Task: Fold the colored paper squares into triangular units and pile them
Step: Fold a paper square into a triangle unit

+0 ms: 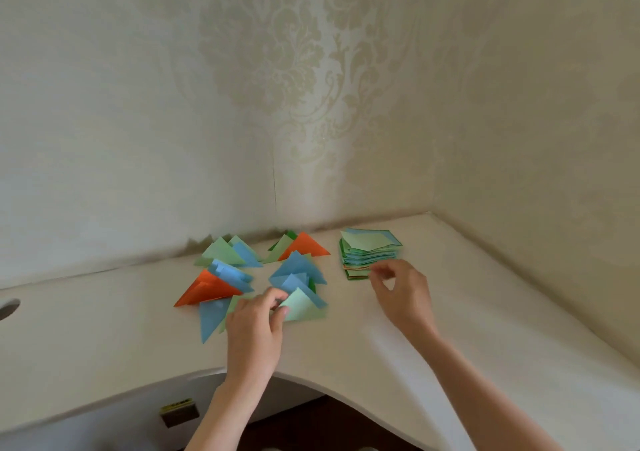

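Two bare forearms enter from the lower edge. No sleeves cover either as far as the frame shows. Left hand [254, 329] and right hand [403, 294]: no rings, watch, bands or gloves visible. Fingernails short, unpainted.

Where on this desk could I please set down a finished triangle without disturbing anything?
Bare desk lies right of the right hand, toward the wall, and on the left, before the orange triangle. It is crowded between the folded triangles and the paper stack, where the left hand works.
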{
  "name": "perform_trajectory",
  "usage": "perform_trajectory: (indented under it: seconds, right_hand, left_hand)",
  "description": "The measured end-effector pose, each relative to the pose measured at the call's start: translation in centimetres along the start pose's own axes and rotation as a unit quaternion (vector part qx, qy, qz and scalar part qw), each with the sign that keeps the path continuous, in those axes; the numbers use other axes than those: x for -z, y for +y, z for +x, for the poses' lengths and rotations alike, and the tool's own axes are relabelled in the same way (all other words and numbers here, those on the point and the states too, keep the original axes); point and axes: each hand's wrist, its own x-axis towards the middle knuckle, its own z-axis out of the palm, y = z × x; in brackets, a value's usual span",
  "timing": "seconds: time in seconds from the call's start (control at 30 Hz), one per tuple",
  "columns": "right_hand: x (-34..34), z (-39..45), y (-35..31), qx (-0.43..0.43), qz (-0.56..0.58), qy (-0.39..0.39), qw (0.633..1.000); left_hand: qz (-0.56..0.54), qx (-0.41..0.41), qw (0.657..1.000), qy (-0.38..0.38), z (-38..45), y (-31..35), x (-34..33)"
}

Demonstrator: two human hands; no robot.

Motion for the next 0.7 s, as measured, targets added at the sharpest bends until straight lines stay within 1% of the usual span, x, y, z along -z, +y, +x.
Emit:
perform_trajectory:
  seconds: [0.17,0.3,0.4,0.5,0.6,0.7]
  right_hand:
    - [-1.5,4.3,0.3,0.029,-0.122,-0.024,0.992]
    - [-3.2,6.0,0.8,0.047,-0.182,-0.047,0.981]
    - [-3.9,6.7,1.0,0.045,-0.222,-0.042,0.973]
    - [-4.2,7.0,1.2,0.047,-0.246,-0.027,0.968]
    - [-3.8,7.1,1.1,0.054,-0.242,0.004,0.969]
    - [-2.5,6.3,0.5,0.102,-0.208,0.037,0.972]
  left_hand:
    - [0.011,0.000,1.000,-0.005,0.7,-1.5,-0.4]
    - [-0.014,-0.003,1.000,0.018,0.5,-2.1,-0.9]
    - [-0.022,-0.011,0.999,0.033,0.7,-2.3,-1.0]
    - [-0.011,-0.017,0.999,0.029,0.6,-2.4,-1.1]
    - [0.003,-0.015,1.000,0.016,0.6,-2.4,-1.1]
    - [0.015,-0.022,1.000,0.011,0.6,-2.4,-1.1]
